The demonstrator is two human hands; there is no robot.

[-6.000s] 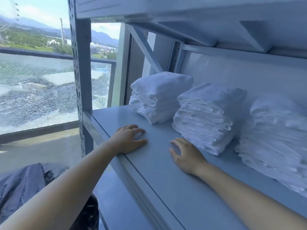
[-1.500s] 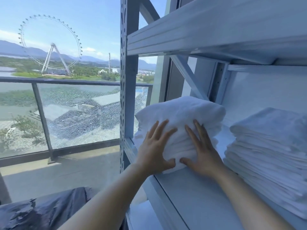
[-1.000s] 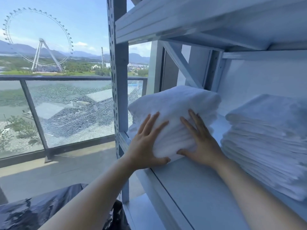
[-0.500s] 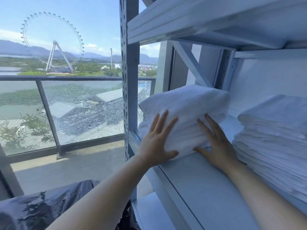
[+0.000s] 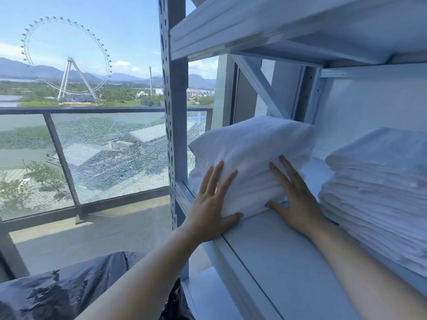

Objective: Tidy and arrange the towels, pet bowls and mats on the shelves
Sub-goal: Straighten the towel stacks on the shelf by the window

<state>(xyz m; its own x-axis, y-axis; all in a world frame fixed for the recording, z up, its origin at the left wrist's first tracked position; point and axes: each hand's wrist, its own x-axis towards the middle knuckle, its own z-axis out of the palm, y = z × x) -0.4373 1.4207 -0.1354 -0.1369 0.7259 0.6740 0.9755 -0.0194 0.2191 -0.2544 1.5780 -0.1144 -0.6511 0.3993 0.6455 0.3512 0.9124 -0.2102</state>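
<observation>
A stack of folded white towels sits at the left end of the pale blue metal shelf, close to the corner post. My left hand presses flat against the stack's front left side, fingers straight and spread. My right hand lies flat against its front right side, fingers straight, thumb at the bottom edge. A second, taller stack of white towels stands to the right, partly cut off by the frame edge.
The perforated shelf post rises just left of the towels, with a diagonal brace behind them. Another shelf board hangs overhead. A dark plastic bag lies at the lower left. A glass balcony railing stands beyond.
Six seconds ago both hands lay flat on the bare shelf board; since then they have gone to the left towel stack. Over the last second they stay pressed on it, the right hand shifting slightly.
</observation>
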